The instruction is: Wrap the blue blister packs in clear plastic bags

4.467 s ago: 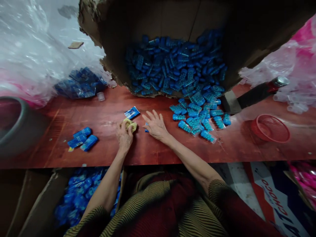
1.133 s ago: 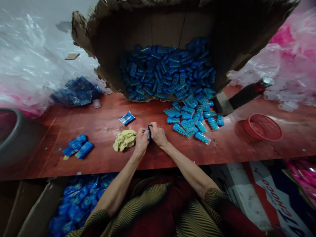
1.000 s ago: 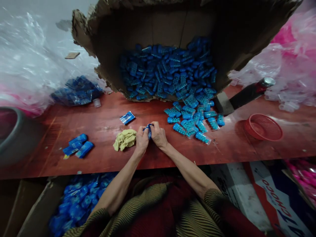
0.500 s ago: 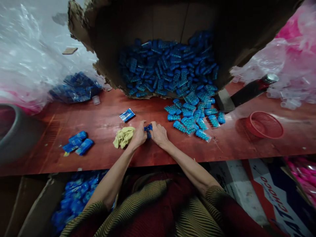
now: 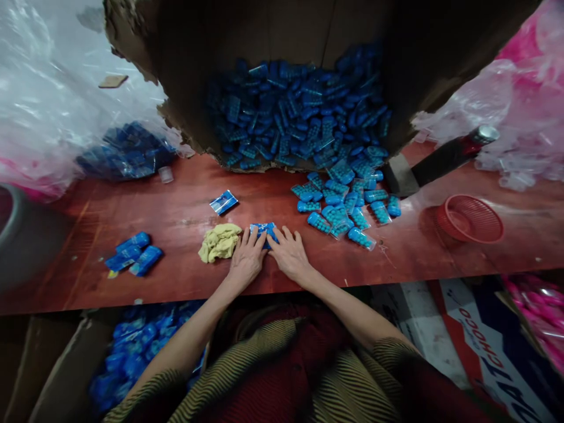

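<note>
Both palms face down on the red tabletop with fingers stretched out. My left hand lies on the left part of a blue printed wrapper, and my right hand lies on its right part. The wrapper is spread against the table, its near side partly hidden by the fingers. A crumpled yellow cloth sits just left of my left hand. Behind it lies another flat blue wrapper. To the right of my right hand are several small clear containers with blue caps and blue balls.
A torn cardboard box full of blue-capped containers stands at the back. Several blue packets lie at left, near a grey tub. A red basket and a dark bottle-like object are at right. Plastic bags flank the box.
My fingers were bunched around the crumpled blue wrapper; now they are spread flat over it, and the wrapper is opened out. The whole view has shifted slightly.
</note>
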`<state>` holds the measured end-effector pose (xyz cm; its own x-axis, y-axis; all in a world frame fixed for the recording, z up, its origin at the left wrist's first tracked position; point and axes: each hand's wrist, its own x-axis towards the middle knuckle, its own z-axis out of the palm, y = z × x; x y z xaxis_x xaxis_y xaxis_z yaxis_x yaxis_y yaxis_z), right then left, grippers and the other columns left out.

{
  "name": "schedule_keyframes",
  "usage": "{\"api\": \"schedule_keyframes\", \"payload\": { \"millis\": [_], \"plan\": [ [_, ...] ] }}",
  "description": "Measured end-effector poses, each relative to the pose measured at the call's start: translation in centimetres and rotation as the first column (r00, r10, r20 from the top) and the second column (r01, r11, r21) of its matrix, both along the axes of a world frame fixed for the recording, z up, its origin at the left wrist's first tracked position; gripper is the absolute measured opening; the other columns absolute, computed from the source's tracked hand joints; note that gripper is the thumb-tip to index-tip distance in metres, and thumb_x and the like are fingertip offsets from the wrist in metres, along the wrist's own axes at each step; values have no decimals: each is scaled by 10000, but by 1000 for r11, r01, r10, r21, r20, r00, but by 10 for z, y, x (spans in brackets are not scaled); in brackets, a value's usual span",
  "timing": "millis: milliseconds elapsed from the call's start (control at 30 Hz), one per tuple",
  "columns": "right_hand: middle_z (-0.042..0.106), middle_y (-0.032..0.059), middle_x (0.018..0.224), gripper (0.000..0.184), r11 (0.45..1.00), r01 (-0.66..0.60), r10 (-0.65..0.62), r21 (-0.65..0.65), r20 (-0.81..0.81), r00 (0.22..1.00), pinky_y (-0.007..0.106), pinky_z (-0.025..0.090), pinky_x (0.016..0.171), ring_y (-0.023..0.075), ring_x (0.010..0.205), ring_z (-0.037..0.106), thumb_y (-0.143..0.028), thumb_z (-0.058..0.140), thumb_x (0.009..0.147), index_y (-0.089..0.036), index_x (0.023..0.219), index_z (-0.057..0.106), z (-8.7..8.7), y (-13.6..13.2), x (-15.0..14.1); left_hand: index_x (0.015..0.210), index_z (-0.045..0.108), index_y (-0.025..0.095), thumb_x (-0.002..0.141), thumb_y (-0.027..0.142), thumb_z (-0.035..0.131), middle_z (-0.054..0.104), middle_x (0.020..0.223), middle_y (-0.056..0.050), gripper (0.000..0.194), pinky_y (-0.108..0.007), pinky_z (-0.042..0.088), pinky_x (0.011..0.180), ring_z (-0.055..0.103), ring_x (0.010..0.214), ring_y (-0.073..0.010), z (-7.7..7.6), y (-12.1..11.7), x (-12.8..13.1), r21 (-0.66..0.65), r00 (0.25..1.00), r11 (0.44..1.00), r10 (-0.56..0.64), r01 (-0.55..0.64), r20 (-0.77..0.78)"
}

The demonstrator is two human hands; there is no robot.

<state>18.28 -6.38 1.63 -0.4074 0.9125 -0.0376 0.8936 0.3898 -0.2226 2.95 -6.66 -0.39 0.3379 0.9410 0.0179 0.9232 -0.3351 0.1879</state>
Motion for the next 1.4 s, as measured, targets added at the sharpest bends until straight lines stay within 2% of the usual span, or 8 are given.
{"api": "schedule_keyframes", "payload": {
  "millis": [200, 433, 567, 733, 833, 1000, 1167, 1400],
  "plan": [
    [391, 169, 1438, 496, 997, 69, -70, 37, 10, 998, 648, 243, 1001, 405, 1300, 328, -394, 478, 902, -200, 1357, 440, -4, 11, -3, 1315, 489, 174, 879, 276, 438, 408, 1439, -158, 451, -557, 354, 1010, 331, 1342, -346, 4, 24, 1, -14, 999, 1000, 10, -9, 44],
    [461, 169, 1381, 396, 996, 43, -42, 76, -16, 999, 616, 225, 1037, 360, 1281, 364, -284, 451, 919, -154, 1288, 513, -2, -16, -5, 1162, 613, 199, 884, 198, 402, 499, 1369, -135, 349, -513, 325, 1058, 359, 1337, -298, -6, -2, -3, 90, 982, 995, 34, -51, 186],
    [560, 153, 1268, 350, 998, 45, -42, 49, -62, 997, 597, 209, 1054, 306, 1202, 441, -309, 431, 930, -170, 1226, 557, 7, -14, -5, 1224, 559, 179, 868, 244, 443, 510, 1355, -140, 380, -493, 369, 1028, 379, 1322, -300, -4, -2, -5, 70, 970, 996, 37, -56, 241],
    [469, 115, 1386, 393, 1000, -15, 14, -3, -71, 997, 580, 297, 1008, 318, 1261, 383, -177, 366, 926, -195, 1300, 484, 6, 10, -3, 1291, 498, 150, 869, 279, 442, 457, 1403, -156, 445, -526, 353, 1015, 367, 1320, -341, 2, 5, 0, 19, 992, 999, 40, -43, 116],
    [475, 119, 1379, 395, 999, -40, 40, -7, -58, 998, 572, 292, 1004, 317, 1259, 377, -144, 345, 920, -183, 1281, 500, 1, 9, 0, 1281, 516, 168, 880, 303, 423, 461, 1400, -158, 433, -566, 313, 1021, 372, 1309, -363, 3, -4, 6, 40, 994, 995, 86, -89, 60],
    [600, 96, 1194, 295, 999, -39, 41, 22, -147, 988, 501, 262, 1017, 248, 1105, 478, -235, 388, 937, -220, 1164, 576, 8, -1, 9, 1290, 495, 153, 885, 320, 421, 513, 1344, -163, 444, -502, 326, 1035, 398, 1297, -316, 3, -17, 7, 84, 975, 989, 106, -124, 196],
    [598, 108, 1151, 314, 1000, -11, 14, 28, -107, 994, 424, 342, 901, 251, 1005, 500, -234, 376, 938, -212, 1195, 557, 18, 21, 7, 1264, 509, 125, 858, 323, 475, 473, 1378, -186, 453, -519, 337, 1023, 370, 1313, -346, 2, -6, 5, 42, 975, 990, 123, -133, 186],
    [590, 111, 1166, 270, 997, -26, 27, 76, -14, 1000, 488, 271, 989, 266, 1077, 459, -197, 391, 930, -195, 1092, 608, -1, 13, 6, 1182, 591, 171, 875, 276, 442, 516, 1355, -136, 357, -519, 327, 1032, 378, 1314, -331, -1, -4, 3, 37, 980, 993, 103, -111, 168]
  ]
}}
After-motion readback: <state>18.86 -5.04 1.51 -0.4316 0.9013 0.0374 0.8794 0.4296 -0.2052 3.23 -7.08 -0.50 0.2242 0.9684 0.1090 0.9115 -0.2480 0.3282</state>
